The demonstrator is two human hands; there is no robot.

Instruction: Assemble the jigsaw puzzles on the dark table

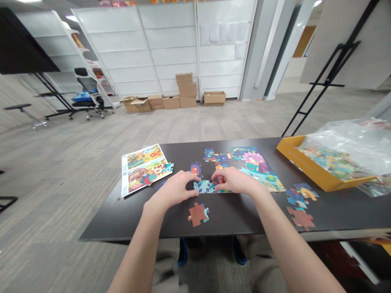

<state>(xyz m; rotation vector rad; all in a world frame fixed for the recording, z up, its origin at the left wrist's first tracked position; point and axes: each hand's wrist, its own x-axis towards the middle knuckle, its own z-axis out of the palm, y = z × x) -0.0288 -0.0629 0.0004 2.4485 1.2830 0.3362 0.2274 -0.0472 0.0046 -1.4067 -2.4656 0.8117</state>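
Note:
A teal jigsaw puzzle piece (204, 187) with dark leaf shapes lies near the table's middle. My left hand (179, 187) grips its left side, thumb and forefinger a little apart at the edge. From the other side my right hand (230, 180) has its curled fingers on the bottom strip of puzzle pieces; they partly hide the joint there. Joined to the right is a larger section with a pink peacock (256, 160). A purple piece with an orange figure (196, 169) sits just above my left fingertips. Closer to me lies a loose brown piece (198, 214).
A picture sheet (143, 169) lies at the table's left, a loose piece on its edge. At right stand a yellow box (324, 173) with bagged pieces, several loose blue pieces (301, 195) and a brown one (301, 218). The black table (137, 221) ends close before me.

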